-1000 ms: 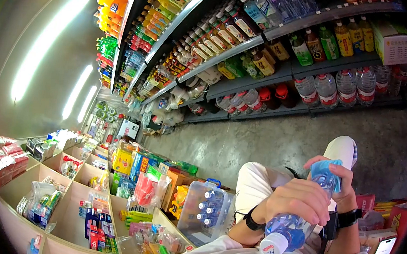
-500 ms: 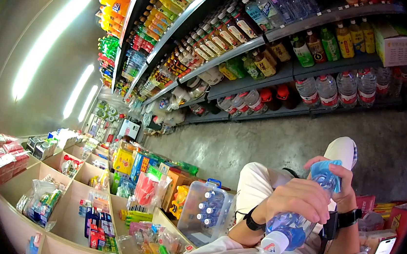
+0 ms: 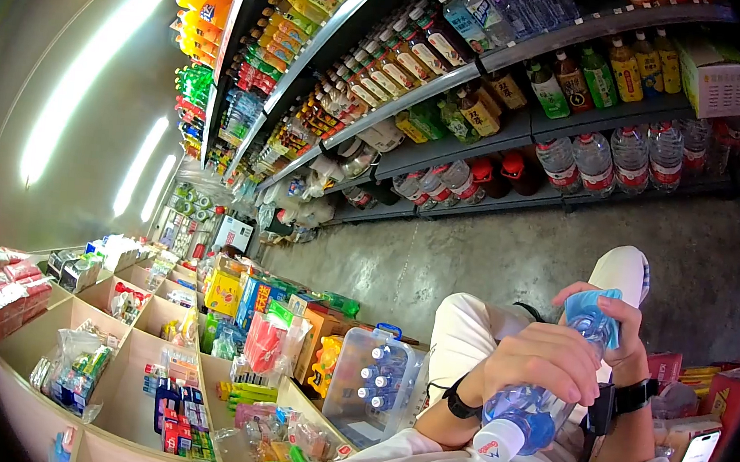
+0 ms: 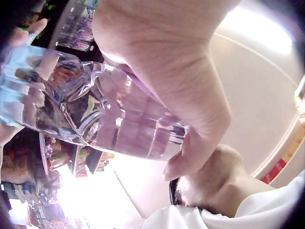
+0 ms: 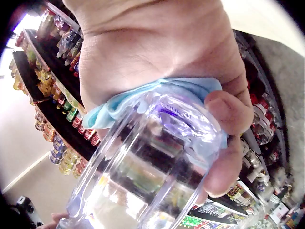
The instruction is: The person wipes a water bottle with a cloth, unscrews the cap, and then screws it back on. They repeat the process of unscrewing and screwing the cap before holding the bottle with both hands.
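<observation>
A clear plastic water bottle [image 3: 539, 417] with a white cap [image 3: 499, 441] is tilted in front of the person's lap, cap end low and toward the body. The left hand [image 3: 544, 364] wraps round its middle, fingers curled over the top side. At the bottle's base, the right hand [image 3: 631, 338] holds a light blue cloth [image 3: 596, 303] against the plastic. In the right wrist view the cloth [image 5: 109, 114] is bunched between the palm and the base, with thumb and fingers curled round it. The left wrist view shows the left thumb on the bottle's near side.
A clear plastic bin [image 3: 347, 380] with several small bottles stands left of the person's legs. Divided wooden bins [image 3: 120, 376] of packaged goods lie further left. Drink shelves [image 3: 448, 163] line the far side across a grey floor [image 3: 385, 264]. A lit phone [image 3: 697, 460] is at the right.
The red mark on the cap has shifted slightly, so the bottle has turned a little. Both hands keep their places on the bottle and cloth.
</observation>
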Demonstrator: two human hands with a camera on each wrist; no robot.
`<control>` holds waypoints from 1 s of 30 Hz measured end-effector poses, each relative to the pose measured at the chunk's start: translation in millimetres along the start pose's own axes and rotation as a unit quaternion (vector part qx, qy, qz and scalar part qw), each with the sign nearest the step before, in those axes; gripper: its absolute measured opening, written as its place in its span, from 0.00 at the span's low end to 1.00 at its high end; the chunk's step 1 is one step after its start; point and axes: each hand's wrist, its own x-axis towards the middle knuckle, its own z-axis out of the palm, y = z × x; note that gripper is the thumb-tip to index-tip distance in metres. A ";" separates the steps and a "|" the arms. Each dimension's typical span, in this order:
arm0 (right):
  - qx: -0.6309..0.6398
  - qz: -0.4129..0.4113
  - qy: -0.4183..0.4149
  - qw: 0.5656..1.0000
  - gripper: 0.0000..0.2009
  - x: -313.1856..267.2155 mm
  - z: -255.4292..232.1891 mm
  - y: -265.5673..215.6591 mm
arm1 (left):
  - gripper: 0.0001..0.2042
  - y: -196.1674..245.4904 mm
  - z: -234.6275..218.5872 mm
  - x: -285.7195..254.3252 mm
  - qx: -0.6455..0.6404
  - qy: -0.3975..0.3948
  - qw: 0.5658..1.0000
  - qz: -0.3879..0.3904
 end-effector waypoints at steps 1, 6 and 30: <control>-0.001 0.002 -0.001 1.000 0.33 0.4 -0.3 -0.2 | 0.22 -0.4 0.0 -0.1 0.000 0.000 1.000 0.000; -0.001 0.003 0.000 1.000 0.33 0.0 0.1 -0.8 | 0.22 -1.3 0.2 -0.4 0.000 0.001 1.000 0.002; 0.006 0.002 0.005 1.000 0.33 0.5 -0.2 0.4 | 0.22 0.6 0.0 -0.1 0.011 -0.004 1.000 -0.003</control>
